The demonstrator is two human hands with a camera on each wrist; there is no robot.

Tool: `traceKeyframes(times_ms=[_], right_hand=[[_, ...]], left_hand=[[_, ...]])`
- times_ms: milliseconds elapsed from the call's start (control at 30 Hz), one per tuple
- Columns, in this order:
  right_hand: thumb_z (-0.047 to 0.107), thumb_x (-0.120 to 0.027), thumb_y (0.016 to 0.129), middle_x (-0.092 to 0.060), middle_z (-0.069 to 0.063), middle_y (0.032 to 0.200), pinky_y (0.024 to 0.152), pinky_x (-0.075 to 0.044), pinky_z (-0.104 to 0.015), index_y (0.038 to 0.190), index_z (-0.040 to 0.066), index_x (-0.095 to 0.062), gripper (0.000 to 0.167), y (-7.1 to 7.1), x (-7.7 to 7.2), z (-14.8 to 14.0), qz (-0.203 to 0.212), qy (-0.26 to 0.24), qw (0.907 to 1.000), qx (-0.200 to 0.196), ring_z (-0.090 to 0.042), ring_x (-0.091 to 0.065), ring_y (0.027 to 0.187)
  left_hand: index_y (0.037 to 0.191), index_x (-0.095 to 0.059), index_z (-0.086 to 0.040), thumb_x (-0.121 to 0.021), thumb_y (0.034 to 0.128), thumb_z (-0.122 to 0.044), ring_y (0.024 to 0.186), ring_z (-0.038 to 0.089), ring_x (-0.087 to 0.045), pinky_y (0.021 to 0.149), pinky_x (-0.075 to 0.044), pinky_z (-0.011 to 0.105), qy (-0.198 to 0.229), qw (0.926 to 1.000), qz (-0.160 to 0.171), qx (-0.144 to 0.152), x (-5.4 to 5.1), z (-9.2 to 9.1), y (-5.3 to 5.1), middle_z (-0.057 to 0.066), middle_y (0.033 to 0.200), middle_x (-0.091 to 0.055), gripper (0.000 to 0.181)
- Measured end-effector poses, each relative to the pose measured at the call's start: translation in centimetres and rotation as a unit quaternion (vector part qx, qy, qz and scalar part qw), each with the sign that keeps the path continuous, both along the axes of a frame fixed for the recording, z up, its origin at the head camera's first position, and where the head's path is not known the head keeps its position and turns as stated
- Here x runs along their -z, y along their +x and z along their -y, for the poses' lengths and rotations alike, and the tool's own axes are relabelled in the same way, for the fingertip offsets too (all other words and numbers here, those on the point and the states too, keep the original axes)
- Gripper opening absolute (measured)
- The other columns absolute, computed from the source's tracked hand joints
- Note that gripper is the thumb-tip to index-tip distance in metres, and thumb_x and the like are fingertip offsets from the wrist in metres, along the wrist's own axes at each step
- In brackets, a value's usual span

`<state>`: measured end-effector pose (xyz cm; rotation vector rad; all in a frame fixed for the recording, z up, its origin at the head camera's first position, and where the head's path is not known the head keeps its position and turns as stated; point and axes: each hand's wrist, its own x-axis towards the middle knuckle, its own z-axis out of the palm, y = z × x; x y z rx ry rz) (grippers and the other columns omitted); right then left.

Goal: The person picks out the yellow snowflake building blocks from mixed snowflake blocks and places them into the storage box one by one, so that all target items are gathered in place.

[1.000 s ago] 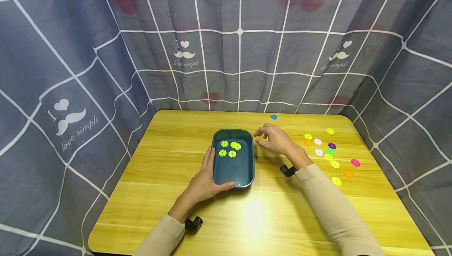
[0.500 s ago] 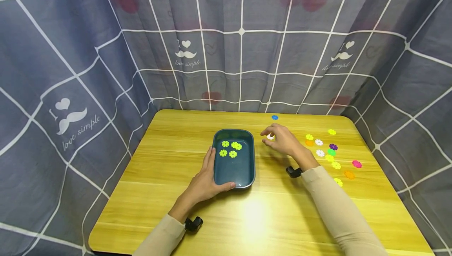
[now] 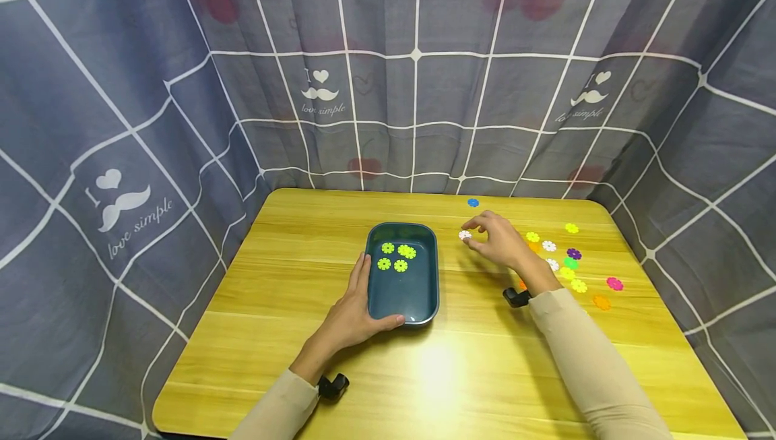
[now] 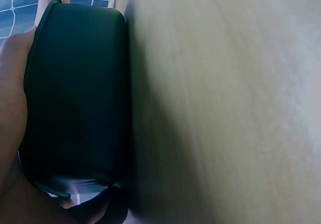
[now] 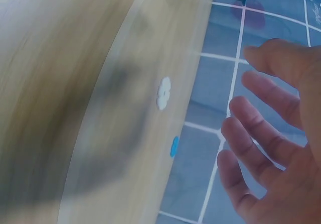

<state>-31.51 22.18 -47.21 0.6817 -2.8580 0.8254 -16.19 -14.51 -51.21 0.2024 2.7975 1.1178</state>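
Observation:
A dark blue-green rectangular tray (image 3: 403,302) sits on the table, with several yellow-green flower-shaped discs (image 3: 401,266) lying inside it. My left hand (image 3: 351,315) holds its near-left corner, fingers along the left wall and thumb over the front rim. The left wrist view has the tray's dark outer wall (image 4: 80,93) filling the left side, beside the hand. Right of the tray, my right hand (image 3: 500,241) hovers with loosely bent fingers and nothing between them. Just off its fingertips lies a white flower disc (image 3: 465,234), also visible in the right wrist view, apart from the hand.
A blue flower disc (image 3: 473,203) rests near the table's back edge. Several more discs are scattered to the right, among them a purple disc (image 3: 573,253), a pink disc (image 3: 615,284) and an orange disc (image 3: 601,302). A grey-blue checked curtain (image 3: 388,89) surrounds the table.
My right hand has moved right, away from the tray's rim, uncovering the white disc on the table. My left hand and the tray have stayed put.

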Motion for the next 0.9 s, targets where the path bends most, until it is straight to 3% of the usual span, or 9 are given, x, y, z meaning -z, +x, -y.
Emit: traceKeyframes(times_ms=[367,900], right_hand=[[0.022,-0.085,0.108,-0.074,-0.024,0.140,0.103,-0.062,-0.066,0.142,0.005,-0.081,0.038,0.0,0.5,-1.9,-0.001,-0.004,0.9998,0.022,-0.050,-0.074,0.125],[0.024,-0.080,0.112,-0.064,-0.031,0.151,0.110,-0.057,-0.073,0.155,0.001,-0.072,0.049,0.0,1.7,-5.3,0.036,0.001,0.9977,0.058,-0.055,-0.066,0.136]], left_hand=[[0.190,-0.001,-0.022,-0.097,0.0867,-0.068,0.152,0.053,-0.064,0.104,-0.063,0.074,-0.002,1.0000,-0.005,-0.002,0.0,0.0,0.0,0.000,0.200,0.005,0.149],[0.190,-0.002,-0.021,-0.098,0.0859,-0.069,0.156,0.053,-0.061,0.108,-0.061,0.077,-0.006,0.9999,-0.010,-0.002,-0.1,0.0,0.1,0.005,0.200,0.001,0.150]])
